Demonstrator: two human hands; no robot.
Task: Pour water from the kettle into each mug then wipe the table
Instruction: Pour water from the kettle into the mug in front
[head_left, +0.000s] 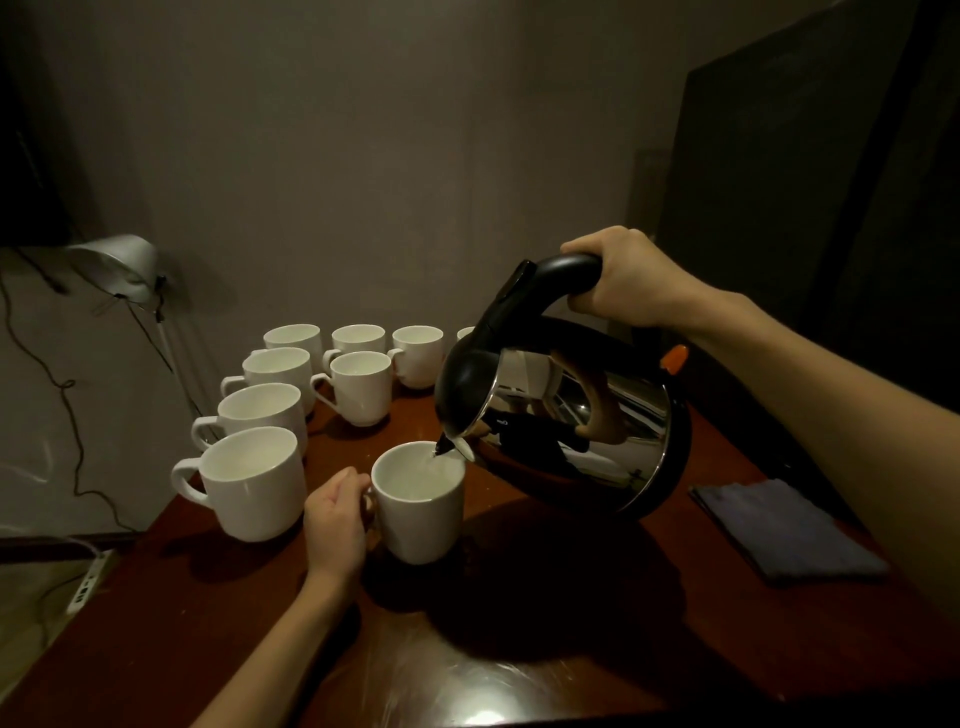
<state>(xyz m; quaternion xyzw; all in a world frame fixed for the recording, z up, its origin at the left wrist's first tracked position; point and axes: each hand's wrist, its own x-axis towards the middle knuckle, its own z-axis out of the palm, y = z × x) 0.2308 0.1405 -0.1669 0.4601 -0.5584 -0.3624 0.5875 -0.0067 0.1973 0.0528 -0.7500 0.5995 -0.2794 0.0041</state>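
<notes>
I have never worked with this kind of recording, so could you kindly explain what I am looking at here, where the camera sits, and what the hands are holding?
There is no machine here: a person works with bare hands, and the single picture comes from a wide-angle camera worn on their head, looking forward and down.

The right hand grips the black handle of a shiny steel electric kettle, tilted so that its spout hangs over the rim of a white mug. The left hand holds that mug by its handle.

All this is over a dark reddish wooden table. More white mugs stand in rows at the far left, and a folded dark blue cloth lies at the right, probably for wiping afterwards. A desk lamp stands beyond the table's left edge.
</notes>
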